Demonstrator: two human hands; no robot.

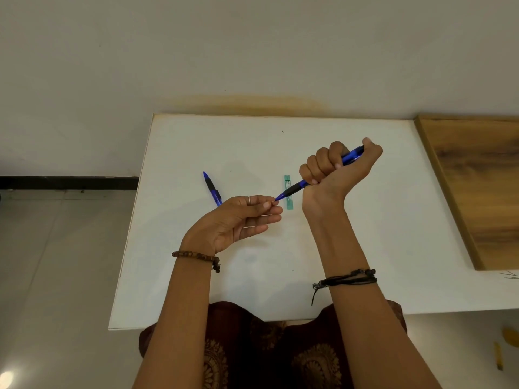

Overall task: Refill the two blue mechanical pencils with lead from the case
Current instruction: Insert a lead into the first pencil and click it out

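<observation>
A: What is your right hand doing?

B: Your right hand has its fingers curled in a fist round 1 blue mechanical pencil, thumb up at the button end. The pencil slopes down to the left, and its tip points at your left hand.

A: And the left one?

B: Your left hand is palm up, thumb and forefinger pinched together right at the pencil's tip. Whatever sits between them is too fine to make out. The other fingers lie loosely straight.

A: Where is the lead case?

B: The green lead case lies flat on the white table, under the raised pencil and just beyond your left fingertips. It is a slim translucent strip with a printed label; you cannot tell what is inside, or whether it is open.

A: And pencil 2?

B: The second blue pencil lies on the table left of the case, tip away from you, black grip behind the tip, its near end hidden by your left hand. A wooden board rests at the table's right.
</observation>
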